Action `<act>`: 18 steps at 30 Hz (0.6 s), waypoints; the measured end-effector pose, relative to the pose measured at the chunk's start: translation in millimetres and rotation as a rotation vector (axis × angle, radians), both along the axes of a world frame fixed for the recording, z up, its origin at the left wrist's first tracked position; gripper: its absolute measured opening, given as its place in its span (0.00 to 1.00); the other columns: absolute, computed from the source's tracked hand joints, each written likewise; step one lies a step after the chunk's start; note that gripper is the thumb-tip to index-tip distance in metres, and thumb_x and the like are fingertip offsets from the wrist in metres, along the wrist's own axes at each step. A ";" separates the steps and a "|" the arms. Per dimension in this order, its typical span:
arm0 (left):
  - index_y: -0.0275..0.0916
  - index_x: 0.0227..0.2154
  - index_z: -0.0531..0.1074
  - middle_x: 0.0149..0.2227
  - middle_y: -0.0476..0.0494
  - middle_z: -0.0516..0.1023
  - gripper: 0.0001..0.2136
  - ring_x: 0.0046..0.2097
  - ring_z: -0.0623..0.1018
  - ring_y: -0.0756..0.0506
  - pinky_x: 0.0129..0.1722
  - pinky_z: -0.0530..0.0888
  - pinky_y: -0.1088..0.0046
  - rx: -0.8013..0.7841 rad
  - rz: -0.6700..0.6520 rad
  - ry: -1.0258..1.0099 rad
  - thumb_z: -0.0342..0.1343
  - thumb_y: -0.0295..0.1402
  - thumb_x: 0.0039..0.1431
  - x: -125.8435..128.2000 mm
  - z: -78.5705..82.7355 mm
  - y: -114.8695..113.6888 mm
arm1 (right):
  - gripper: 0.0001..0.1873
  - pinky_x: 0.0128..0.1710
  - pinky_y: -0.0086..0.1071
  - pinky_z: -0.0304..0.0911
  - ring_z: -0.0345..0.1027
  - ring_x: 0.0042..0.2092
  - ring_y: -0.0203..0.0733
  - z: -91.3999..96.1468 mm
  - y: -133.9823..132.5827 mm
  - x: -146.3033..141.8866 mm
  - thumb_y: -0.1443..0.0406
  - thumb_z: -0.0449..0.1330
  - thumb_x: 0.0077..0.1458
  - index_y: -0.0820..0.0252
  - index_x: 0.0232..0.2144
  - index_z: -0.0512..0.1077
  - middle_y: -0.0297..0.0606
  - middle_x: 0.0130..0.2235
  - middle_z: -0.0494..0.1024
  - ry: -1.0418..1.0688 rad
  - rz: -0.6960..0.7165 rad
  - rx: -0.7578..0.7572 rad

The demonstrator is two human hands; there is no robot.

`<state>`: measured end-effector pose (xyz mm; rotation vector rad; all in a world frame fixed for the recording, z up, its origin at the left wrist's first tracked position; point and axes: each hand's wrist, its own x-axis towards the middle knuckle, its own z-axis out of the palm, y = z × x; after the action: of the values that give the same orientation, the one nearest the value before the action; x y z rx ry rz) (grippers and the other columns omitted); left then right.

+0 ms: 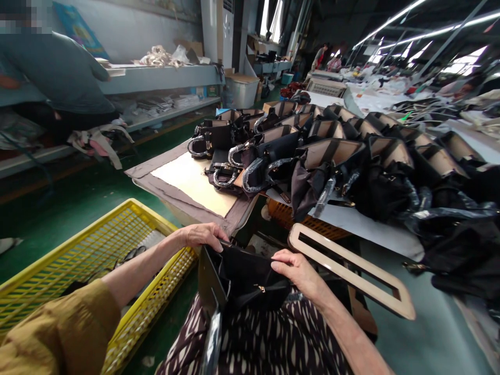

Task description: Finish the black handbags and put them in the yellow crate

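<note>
A black handbag point(250, 284) lies on my lap, its mouth facing up and a small gold zipper pull showing on the lining. My left hand point(205, 237) pinches the bag's far left rim between thumb and fingers. On the right side of the same rim, my right hand point(295, 268) grips the edge, thumb on top. A stiff dark panel stands at the bag's left, and a plastic-wrapped handle hangs below it. Just right of my right hand is a pale oblong frame point(351, 271) with a long slot, resting at the edge of the work surface.
Rows of black handbags point(332, 151) with wrapped handles crowd the table ahead. A yellow plastic crate point(128, 208) with loose items stands at my left. A pale board point(191, 177) lies on the cloth-covered table corner. Another person point(58, 73) is by the long bench at left.
</note>
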<state>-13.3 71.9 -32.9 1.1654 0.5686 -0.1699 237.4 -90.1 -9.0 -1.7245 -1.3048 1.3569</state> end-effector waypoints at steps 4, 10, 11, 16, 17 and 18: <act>0.33 0.28 0.76 0.23 0.47 0.76 0.09 0.23 0.73 0.49 0.22 0.69 0.79 -0.028 -0.002 0.006 0.59 0.27 0.39 1.0 0.1 0.1 | 0.11 0.40 0.32 0.57 0.65 0.37 0.41 1.8 0.7 -3.0 0.61 0.56 0.47 0.62 0.27 0.75 0.35 0.33 0.72 -0.049 -0.005 0.013; 0.33 0.26 0.77 0.22 0.46 0.76 0.08 0.22 0.73 0.49 0.21 0.68 0.78 -0.030 0.029 0.020 0.59 0.28 0.39 0.9 -0.5 0.0 | 0.12 0.41 0.32 0.58 0.66 0.39 0.41 0.8 -1.5 -9.5 0.61 0.53 0.52 0.59 0.27 0.74 0.36 0.34 0.75 -0.271 -0.012 0.143; 0.33 0.26 0.77 0.22 0.46 0.76 0.08 0.21 0.73 0.49 0.20 0.68 0.79 -0.026 0.034 0.021 0.59 0.28 0.39 0.5 -1.2 0.0 | 0.12 0.42 0.32 0.58 0.66 0.39 0.41 0.4 -2.2 -10.1 0.60 0.53 0.53 0.59 0.27 0.73 0.36 0.35 0.75 -0.330 -0.003 0.178; 0.32 0.26 0.77 0.21 0.46 0.75 0.07 0.22 0.73 0.49 0.22 0.68 0.78 0.000 0.072 -0.001 0.59 0.28 0.40 0.1 -0.9 -1.2 | 0.12 0.40 0.33 0.58 0.67 0.39 0.42 1.6 -1.7 -15.5 0.60 0.50 0.57 0.56 0.33 0.73 0.37 0.35 0.76 -0.696 0.160 0.294; 0.32 0.26 0.77 0.21 0.46 0.75 0.07 0.22 0.73 0.50 0.23 0.69 0.78 0.006 0.081 0.000 0.60 0.28 0.40 0.6 0.3 -1.9 | 0.12 0.39 0.33 0.57 0.67 0.38 0.42 2.4 -0.3 -18.0 0.60 0.51 0.57 0.56 0.34 0.73 0.37 0.34 0.76 -0.763 0.203 0.308; 0.32 0.25 0.77 0.21 0.46 0.75 0.07 0.21 0.72 0.50 0.23 0.69 0.78 0.013 0.090 0.006 0.60 0.28 0.39 1.3 1.5 -2.7 | 0.11 0.38 0.33 0.57 0.67 0.38 0.42 3.1 1.6 -21.0 0.61 0.51 0.57 0.56 0.34 0.73 0.37 0.33 0.76 -0.822 0.240 0.319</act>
<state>-12.0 69.2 -31.4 1.1493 0.6272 -0.0926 216.4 -88.5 -5.9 -2.0043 -2.0824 0.4654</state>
